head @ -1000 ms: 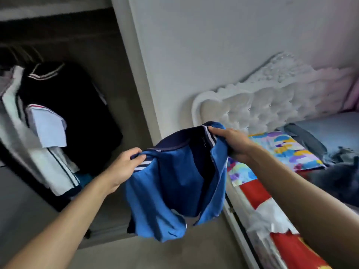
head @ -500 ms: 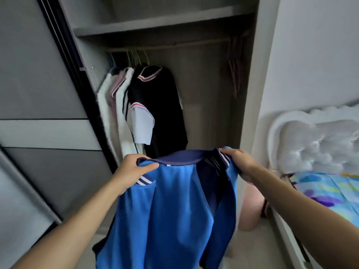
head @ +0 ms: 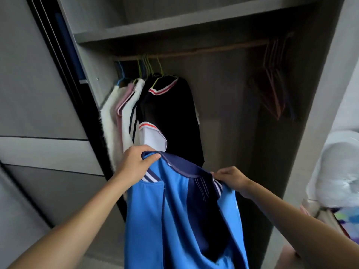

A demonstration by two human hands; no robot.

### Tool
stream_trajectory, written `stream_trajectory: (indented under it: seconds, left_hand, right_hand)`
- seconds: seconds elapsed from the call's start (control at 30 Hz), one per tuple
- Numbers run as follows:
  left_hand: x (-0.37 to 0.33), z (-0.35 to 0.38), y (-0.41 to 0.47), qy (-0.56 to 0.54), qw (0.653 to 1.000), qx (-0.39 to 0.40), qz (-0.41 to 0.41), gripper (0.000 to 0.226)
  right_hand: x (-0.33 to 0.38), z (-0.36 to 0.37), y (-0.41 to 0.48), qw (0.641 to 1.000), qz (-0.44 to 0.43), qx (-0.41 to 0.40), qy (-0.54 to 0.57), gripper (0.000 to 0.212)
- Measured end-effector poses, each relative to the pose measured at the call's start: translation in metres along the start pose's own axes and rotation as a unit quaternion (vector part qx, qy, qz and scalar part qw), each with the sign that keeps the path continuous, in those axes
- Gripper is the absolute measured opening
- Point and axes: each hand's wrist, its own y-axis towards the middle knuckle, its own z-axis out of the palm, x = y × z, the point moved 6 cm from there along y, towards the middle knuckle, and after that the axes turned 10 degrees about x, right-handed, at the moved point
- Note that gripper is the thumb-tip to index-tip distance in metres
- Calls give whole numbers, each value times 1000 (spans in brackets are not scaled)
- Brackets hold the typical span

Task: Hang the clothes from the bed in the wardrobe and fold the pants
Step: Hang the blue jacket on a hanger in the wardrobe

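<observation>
A bright blue jacket with a navy collar and white stripes hangs open in front of the wardrobe. My left hand pinches the collar's left end. My right hand grips the collar's right end, lower than the left. Behind the jacket, a black top with a red-and-white collar and white and pink garments hang on hangers from the wardrobe rail. Several empty pink hangers hang at the rail's right end.
A shelf runs above the rail. The grey sliding door stands to the left, the wardrobe's side panel to the right. The white padded headboard and a colourful bed sheet show at the right edge.
The view has swung left from the bed to face the open wardrobe. Both hands have carried the blue jacket up toward the hanging clothes, the left hand rising higher.
</observation>
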Motion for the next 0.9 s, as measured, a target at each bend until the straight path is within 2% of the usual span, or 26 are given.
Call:
stream_trajectory:
  seconds: [0.1, 0.27, 0.4, 0.53, 0.6, 0.67, 0.73, 0.83, 0.9]
  left_hand:
    - [-3, 10, 28, 23, 998, -6, 52, 5]
    - [-1, 28, 73, 24, 988, -18, 155, 4]
    - [-6, 37, 117, 37, 964, -31, 261, 7]
    - [-23, 38, 156, 113, 911, -75, 390, 23]
    - [-30, 37, 170, 155, 876, -102, 445, 26]
    - [-32, 38, 184, 173, 855, -113, 476, 29]
    - [-30, 43, 195, 187, 843, -114, 492, 32]
    - [-22, 54, 204, 209, 834, -112, 499, 24]
    - [-15, 61, 207, 220, 830, -107, 502, 18]
  right_hand:
    - [0, 0, 24, 996, 18, 26, -89, 36]
    - [3, -23, 58, 983, 33, -24, -180, 43]
    - [16, -46, 70, 969, 61, -67, -230, 29]
    - [37, -70, 80, 952, 104, -103, -270, 23]
    - [50, -89, 85, 930, 128, -157, -307, 26]
    - [83, -108, 79, 887, 123, -260, -362, 28]
    - [129, -125, 64, 827, 86, -372, -414, 22]
    - [198, -148, 36, 702, -6, -516, -492, 21]
    - [226, -164, 27, 629, -12, -556, -544, 25]
